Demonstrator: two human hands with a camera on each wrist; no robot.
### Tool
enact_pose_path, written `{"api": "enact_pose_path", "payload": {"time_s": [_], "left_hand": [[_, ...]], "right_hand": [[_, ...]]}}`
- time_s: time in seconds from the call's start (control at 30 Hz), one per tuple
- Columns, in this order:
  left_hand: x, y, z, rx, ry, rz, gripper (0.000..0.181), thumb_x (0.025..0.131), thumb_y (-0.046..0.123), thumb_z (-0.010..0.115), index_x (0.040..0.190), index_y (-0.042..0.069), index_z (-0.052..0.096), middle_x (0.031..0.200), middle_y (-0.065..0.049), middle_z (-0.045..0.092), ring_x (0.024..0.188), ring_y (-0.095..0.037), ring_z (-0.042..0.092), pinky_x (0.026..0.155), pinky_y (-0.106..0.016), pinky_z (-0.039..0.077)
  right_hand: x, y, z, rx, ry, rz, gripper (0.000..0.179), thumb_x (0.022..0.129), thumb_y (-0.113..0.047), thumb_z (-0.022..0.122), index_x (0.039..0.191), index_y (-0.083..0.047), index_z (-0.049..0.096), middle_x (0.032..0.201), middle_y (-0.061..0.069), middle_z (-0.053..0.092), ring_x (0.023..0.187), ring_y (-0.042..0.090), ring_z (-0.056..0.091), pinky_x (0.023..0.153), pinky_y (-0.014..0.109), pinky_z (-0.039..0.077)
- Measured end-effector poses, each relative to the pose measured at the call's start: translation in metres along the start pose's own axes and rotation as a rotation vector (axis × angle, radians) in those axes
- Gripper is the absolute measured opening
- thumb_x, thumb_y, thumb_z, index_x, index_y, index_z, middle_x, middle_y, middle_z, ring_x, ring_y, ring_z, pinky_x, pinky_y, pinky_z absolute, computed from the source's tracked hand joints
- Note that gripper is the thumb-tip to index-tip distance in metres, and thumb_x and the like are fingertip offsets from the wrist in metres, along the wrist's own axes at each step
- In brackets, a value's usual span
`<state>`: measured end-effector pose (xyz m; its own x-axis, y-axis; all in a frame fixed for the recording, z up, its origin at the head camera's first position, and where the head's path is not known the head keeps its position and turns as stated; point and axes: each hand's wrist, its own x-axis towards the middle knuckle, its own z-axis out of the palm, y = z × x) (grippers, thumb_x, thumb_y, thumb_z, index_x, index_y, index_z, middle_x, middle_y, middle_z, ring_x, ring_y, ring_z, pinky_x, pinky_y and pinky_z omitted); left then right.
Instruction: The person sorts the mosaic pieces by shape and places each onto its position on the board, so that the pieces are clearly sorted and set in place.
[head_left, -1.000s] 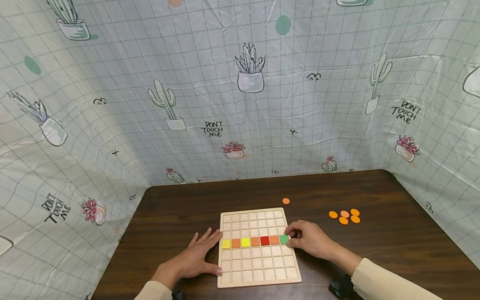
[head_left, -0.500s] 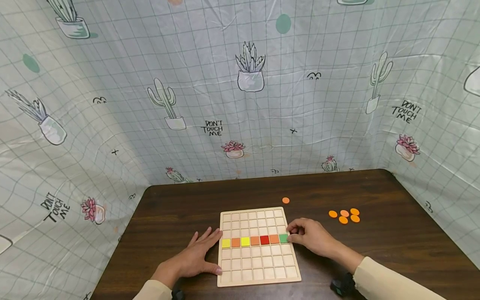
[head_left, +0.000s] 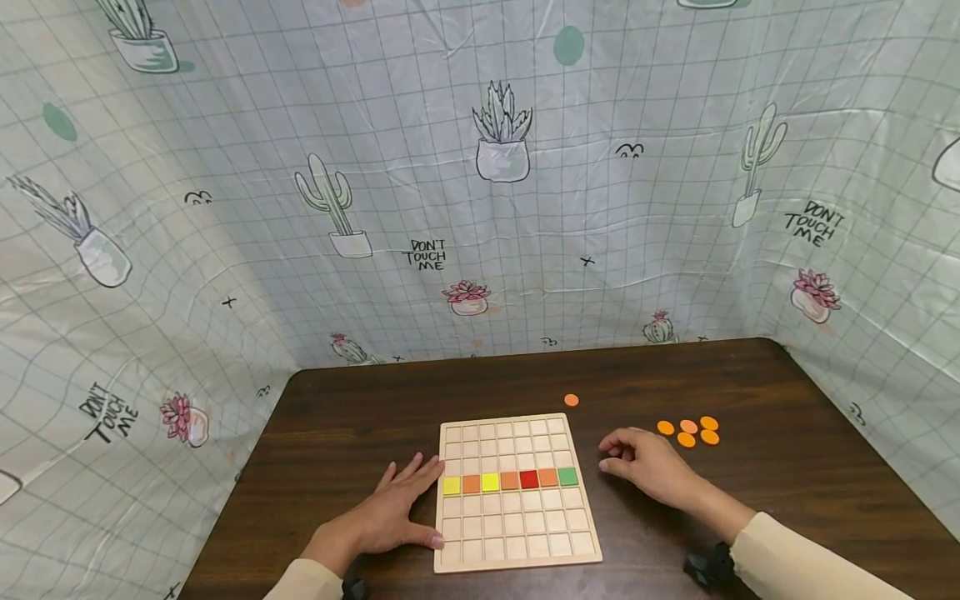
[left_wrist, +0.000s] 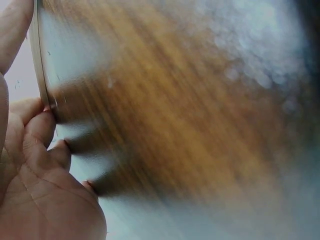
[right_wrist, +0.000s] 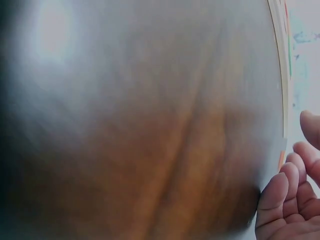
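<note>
A pale wooden grid board [head_left: 517,525] lies on the table, one row across its middle filled with colored square tiles. From left to right the row runs yellow, orange, yellow, orange, a red tile [head_left: 528,479], orange and a green tile [head_left: 567,477]. My left hand [head_left: 386,517] is spread, its thumb and fingertips against the board's left edge; the left wrist view shows the fingers [left_wrist: 40,127] at that edge. My right hand [head_left: 652,468] hovers off the board's right side, fingers loosely curled with nothing between them.
Several orange discs [head_left: 687,440] lie grouped on the table [head_left: 360,408] beyond my right hand. A single orange disc [head_left: 572,400] sits behind the board's far edge. A patterned curtain [head_left: 525,225] encloses the table's back and sides.
My right hand has left the green tile and moved right, away from the board. The green tile stays in the row's right end. My left hand has stayed put.
</note>
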<state>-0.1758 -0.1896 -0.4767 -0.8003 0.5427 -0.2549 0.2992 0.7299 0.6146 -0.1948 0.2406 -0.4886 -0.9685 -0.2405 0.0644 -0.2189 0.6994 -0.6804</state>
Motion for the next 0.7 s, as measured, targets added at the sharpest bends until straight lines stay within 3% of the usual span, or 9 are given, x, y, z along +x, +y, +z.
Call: {"api": "enact_pose_path", "payload": {"time_s": [0.43, 0.7], "left_hand": [[0.001, -0.003, -0.001, 0.002, -0.002, -0.002, 0.106, 0.087, 0.053, 0.082, 0.169, 0.014, 0.027, 0.176, -0.007, 0.022, 0.165, -0.037, 0.008, 0.129, -0.068, -0.003], [-0.001, -0.001, -0.002, -0.004, -0.012, 0.006, 0.106, 0.088, 0.052, 0.081, 0.169, 0.013, 0.025, 0.177, -0.007, 0.020, 0.165, -0.037, 0.007, 0.129, -0.068, -0.004]], "right_hand": [[0.053, 0.001, 0.001, -0.099, 0.061, 0.031, 0.033, 0.096, -0.015, 0.078, 0.126, -0.003, 0.073, 0.107, 0.011, 0.068, 0.088, 0.020, 0.061, 0.074, 0.037, 0.053], [0.080, -0.002, 0.005, -0.076, 0.067, 0.034, 0.036, 0.096, -0.009, 0.077, 0.131, -0.001, 0.073, 0.124, 0.023, 0.065, 0.091, 0.024, 0.062, 0.079, 0.044, 0.056]]}}
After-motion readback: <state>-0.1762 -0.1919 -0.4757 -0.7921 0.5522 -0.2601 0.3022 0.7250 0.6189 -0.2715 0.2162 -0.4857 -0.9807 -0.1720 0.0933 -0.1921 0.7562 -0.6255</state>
